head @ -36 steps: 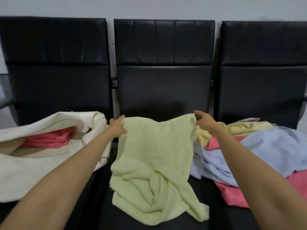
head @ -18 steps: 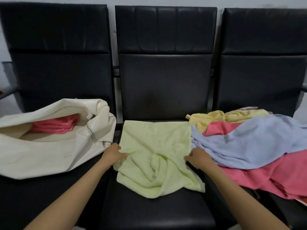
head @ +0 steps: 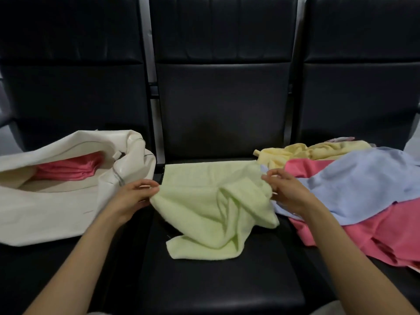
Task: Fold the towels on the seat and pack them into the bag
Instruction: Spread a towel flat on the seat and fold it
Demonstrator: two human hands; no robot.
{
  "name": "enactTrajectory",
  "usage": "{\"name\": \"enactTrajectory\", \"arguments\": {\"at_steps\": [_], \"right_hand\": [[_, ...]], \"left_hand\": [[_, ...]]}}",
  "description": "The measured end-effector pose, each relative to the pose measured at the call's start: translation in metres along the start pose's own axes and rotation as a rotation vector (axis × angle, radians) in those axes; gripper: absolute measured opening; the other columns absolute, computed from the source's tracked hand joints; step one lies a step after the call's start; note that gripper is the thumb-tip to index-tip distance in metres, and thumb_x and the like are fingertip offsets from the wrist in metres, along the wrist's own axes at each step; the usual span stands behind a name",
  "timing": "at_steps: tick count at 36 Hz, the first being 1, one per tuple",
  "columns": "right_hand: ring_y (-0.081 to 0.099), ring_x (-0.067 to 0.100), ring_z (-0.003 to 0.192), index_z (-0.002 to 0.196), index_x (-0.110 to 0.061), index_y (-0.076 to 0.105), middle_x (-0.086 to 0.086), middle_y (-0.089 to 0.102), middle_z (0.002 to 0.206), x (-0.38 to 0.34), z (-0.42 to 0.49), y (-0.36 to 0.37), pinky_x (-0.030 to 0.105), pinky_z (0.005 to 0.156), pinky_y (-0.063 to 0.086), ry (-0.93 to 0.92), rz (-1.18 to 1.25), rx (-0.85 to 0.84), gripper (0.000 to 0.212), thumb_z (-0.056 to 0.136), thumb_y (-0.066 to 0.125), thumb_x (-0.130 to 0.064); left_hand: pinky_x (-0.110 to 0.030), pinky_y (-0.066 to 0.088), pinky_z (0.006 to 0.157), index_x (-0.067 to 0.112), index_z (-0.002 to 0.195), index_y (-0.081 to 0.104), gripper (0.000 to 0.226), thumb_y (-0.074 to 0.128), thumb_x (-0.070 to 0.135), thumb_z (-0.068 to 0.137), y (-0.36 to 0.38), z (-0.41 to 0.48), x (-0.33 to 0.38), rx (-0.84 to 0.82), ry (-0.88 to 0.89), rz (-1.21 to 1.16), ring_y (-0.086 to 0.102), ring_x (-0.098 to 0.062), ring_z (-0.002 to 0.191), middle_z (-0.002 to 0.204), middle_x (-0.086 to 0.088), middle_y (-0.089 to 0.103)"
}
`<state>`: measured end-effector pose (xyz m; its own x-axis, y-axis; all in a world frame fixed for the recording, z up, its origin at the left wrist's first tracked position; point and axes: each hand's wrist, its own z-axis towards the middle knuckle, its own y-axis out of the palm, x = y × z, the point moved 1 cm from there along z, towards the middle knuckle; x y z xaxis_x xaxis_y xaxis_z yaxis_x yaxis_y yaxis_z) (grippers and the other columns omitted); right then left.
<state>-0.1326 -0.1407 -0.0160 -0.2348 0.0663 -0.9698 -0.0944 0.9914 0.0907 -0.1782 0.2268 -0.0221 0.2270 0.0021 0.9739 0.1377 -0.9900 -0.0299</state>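
Observation:
A pale green towel point(head: 204, 201) lies crumpled on the middle black seat point(head: 216, 280), its far edge flat and its near part bunched. My left hand point(head: 134, 196) pinches its left edge. My right hand point(head: 286, 192) pinches its right edge beside the pile. On the left seat lies an open cream bag point(head: 56, 201) with a folded pink towel point(head: 68, 168) inside. On the right seat a loose pile holds a blue towel point(head: 363, 185), a pink towel point(head: 375, 235) and a yellow towel point(head: 313, 150).
Three black chair backs point(head: 222, 87) stand behind the seats, joined in a row. The bag's zipper point(head: 118, 176) hangs at its mouth near my left hand. The front of the middle seat shows bare black leather.
The hands first held the green towel up by its top corners, then laid it on the seat. They now grip its side edges lower down, lifting them slightly.

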Motion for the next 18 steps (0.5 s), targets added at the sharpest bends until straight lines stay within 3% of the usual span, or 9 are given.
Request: {"name": "enactTrajectory", "arguments": {"at_steps": [4, 7, 9, 11, 14, 18], "right_hand": [[0.057, 0.011, 0.064, 0.096, -0.009, 0.056, 0.004, 0.059, 0.075, -0.007, 0.009, -0.011, 0.024, 0.061, 0.047, -0.060, -0.055, 0.075, 0.002, 0.095, 0.058, -0.010], [0.060, 0.020, 0.076, 0.097, -0.003, 0.060, 0.009, 0.061, 0.083, -0.003, 0.009, -0.019, 0.031, 0.071, 0.053, -0.053, -0.457, 0.076, 0.009, 0.094, 0.059, -0.012], [0.065, 0.022, 0.068, 0.093, -0.002, 0.060, 0.010, 0.066, 0.078, 0.002, 0.006, -0.020, 0.033, 0.070, 0.057, -0.029, -0.720, 0.073, 0.010, 0.092, 0.061, -0.012], [0.062, 0.017, 0.057, 0.092, -0.002, 0.060, 0.008, 0.066, 0.073, 0.005, -0.001, -0.016, 0.029, 0.063, 0.055, -0.031, -0.820, 0.056, 0.007, 0.092, 0.060, -0.009], [0.051, 0.012, 0.057, 0.096, -0.001, 0.061, 0.011, 0.059, 0.077, -0.003, -0.011, -0.011, 0.021, 0.055, 0.046, -0.027, -0.597, -0.074, 0.006, 0.093, 0.056, -0.003], [0.044, 0.019, 0.070, 0.098, -0.004, 0.061, 0.013, 0.051, 0.079, -0.014, -0.016, -0.016, 0.030, 0.067, 0.040, 0.048, -0.302, -0.217, 0.006, 0.093, 0.057, -0.003]], "left_hand": [[-0.026, 0.048, 0.072, 0.008, 0.092, 0.066, 0.010, 0.061, 0.000, 0.088, 0.003, 0.008, -0.002, 0.070, -0.025, -0.039, 0.061, -0.016, 0.084, 0.090, -0.006, 0.066], [-0.027, 0.049, 0.072, 0.006, 0.097, 0.065, 0.011, 0.061, 0.000, 0.089, 0.006, 0.011, -0.005, 0.075, -0.036, 0.019, 0.060, -0.017, 0.083, 0.091, -0.007, 0.066], [-0.028, 0.050, 0.074, 0.005, 0.100, 0.065, 0.012, 0.060, 0.000, 0.090, 0.006, 0.010, -0.009, 0.053, -0.064, 0.098, 0.060, -0.017, 0.082, 0.093, -0.010, 0.066], [-0.031, 0.050, 0.077, 0.006, 0.100, 0.066, 0.012, 0.060, 0.002, 0.091, 0.007, 0.009, -0.012, 0.006, -0.112, 0.145, 0.060, -0.019, 0.086, 0.096, -0.011, 0.066], [-0.032, 0.051, 0.079, 0.005, 0.104, 0.066, 0.015, 0.061, 0.003, 0.090, 0.007, 0.006, -0.013, -0.058, -0.168, 0.073, 0.061, -0.018, 0.092, 0.098, -0.009, 0.068], [-0.030, 0.052, 0.077, 0.005, 0.112, 0.065, 0.027, 0.063, 0.001, 0.086, 0.004, 0.001, -0.007, -0.147, -0.196, -0.019, 0.064, -0.017, 0.094, 0.108, -0.011, 0.069]]}}
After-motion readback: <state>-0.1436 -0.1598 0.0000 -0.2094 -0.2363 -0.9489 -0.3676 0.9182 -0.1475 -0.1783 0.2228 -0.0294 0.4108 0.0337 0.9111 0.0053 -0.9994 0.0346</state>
